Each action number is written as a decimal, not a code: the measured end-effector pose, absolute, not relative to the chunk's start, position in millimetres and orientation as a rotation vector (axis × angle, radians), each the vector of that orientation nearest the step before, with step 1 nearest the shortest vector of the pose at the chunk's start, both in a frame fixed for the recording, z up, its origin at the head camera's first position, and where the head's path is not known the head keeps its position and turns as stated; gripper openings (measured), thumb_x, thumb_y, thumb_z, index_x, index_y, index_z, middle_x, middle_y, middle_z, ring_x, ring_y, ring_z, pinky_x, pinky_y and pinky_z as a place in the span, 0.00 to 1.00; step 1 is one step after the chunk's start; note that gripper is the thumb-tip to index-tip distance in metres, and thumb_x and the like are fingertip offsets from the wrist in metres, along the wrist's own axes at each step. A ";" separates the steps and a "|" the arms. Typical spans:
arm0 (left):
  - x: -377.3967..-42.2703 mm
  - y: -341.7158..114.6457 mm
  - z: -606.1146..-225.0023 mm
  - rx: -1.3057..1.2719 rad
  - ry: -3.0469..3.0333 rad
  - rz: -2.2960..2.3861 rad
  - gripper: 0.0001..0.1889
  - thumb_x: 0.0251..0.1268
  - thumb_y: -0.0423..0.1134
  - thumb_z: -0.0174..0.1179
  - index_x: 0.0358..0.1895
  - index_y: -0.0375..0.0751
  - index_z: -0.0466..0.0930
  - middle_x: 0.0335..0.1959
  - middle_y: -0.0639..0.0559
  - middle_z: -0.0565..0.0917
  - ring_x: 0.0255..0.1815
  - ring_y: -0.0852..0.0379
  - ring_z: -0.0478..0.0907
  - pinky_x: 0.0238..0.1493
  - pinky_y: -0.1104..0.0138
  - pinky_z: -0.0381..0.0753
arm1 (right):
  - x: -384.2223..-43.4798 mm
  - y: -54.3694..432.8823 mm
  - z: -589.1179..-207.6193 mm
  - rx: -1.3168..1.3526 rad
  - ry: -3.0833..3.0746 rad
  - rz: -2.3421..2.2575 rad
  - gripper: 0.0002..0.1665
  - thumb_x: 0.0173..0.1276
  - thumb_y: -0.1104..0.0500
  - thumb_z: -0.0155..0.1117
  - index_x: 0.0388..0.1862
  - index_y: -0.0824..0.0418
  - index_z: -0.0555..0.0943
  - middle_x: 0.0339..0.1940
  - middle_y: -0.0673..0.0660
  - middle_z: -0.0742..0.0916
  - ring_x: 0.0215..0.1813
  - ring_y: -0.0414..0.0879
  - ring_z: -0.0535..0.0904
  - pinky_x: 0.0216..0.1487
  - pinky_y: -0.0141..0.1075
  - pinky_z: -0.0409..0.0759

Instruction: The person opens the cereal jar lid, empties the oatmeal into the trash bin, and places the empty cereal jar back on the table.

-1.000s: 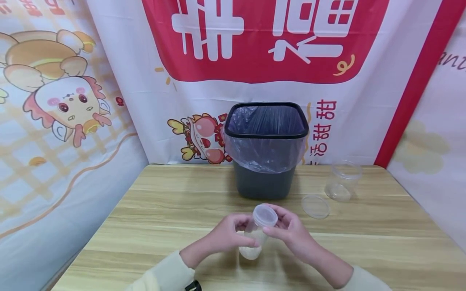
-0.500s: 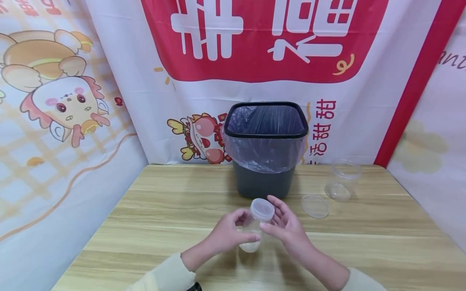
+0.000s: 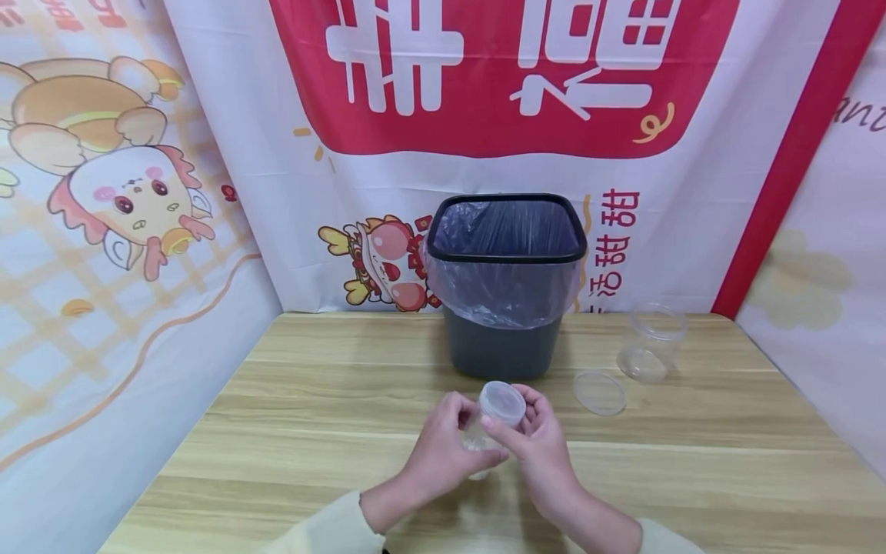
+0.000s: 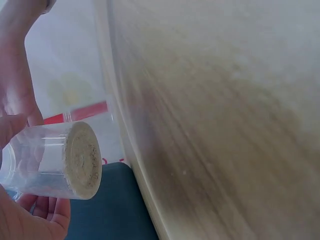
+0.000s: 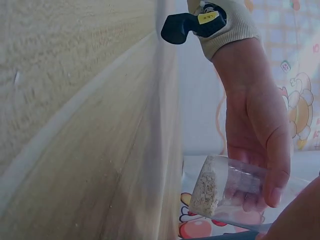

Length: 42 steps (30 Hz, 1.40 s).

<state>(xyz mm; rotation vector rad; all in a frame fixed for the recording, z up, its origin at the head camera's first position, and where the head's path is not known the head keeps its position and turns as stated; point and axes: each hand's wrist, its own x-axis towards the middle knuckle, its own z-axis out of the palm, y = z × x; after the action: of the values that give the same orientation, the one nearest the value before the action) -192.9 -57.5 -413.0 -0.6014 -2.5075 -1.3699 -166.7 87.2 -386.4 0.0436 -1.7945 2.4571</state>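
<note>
Held above the tabletop [image 3: 332,400], a clear, round jar [image 4: 52,161] tilts slightly, a cloudy white lid [image 3: 504,402] over its mouth, pale, flaky matter [image 5: 204,192] layered across its bottom.

We find the head view bright and evenly lit, with soft shadows on the surface [image 3: 332,431] under the left hand [image 3: 443,442] and right hand [image 3: 543,450], toward its near edge, and a faint one around the bin [image 3: 504,350] nearer the far edge. Glints streak the bin's liner [image 3: 501,296]. Both wrist views look dimmer and hazier to us, the surface's grain smeared; in the left one, pale glare veils part of the surface while reflections line the clear jar [image 4: 50,160].
</note>
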 end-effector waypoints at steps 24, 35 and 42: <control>-202.9 -77.6 -412.3 -0.949 -2.607 -1.634 0.23 0.49 0.39 0.72 0.52 0.42 0.80 0.43 0.54 0.81 0.47 0.54 0.78 0.55 0.64 0.76 | -178.9 123.4 -396.2 0.491 -2.072 2.480 0.35 0.61 0.70 0.66 0.65 0.76 0.64 0.58 0.66 0.78 0.57 0.46 0.77 0.58 0.34 0.75; -200.7 -79.0 -409.7 -0.935 -2.649 -1.635 0.25 0.50 0.41 0.71 0.53 0.36 0.78 0.45 0.49 0.81 0.49 0.52 0.79 0.55 0.64 0.76 | -183.9 132.2 -400.0 0.810 -1.980 2.553 0.40 0.66 0.70 0.59 0.72 0.77 0.52 0.64 0.67 0.73 0.63 0.45 0.73 0.62 0.35 0.71; -199.0 -72.6 -410.2 -0.822 -2.521 -1.530 0.26 0.47 0.43 0.76 0.51 0.38 0.78 0.42 0.50 0.80 0.44 0.55 0.77 0.50 0.63 0.78 | -175.2 117.3 -390.4 0.468 -1.832 2.551 0.43 0.59 0.73 0.63 0.71 0.76 0.55 0.63 0.68 0.73 0.61 0.43 0.74 0.62 0.31 0.69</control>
<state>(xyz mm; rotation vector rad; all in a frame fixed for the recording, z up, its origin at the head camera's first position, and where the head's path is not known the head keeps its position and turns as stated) -199.0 -72.6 -410.2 -0.8215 -2.5206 -1.5304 -175.2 117.3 -390.4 0.4679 -1.8325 2.5506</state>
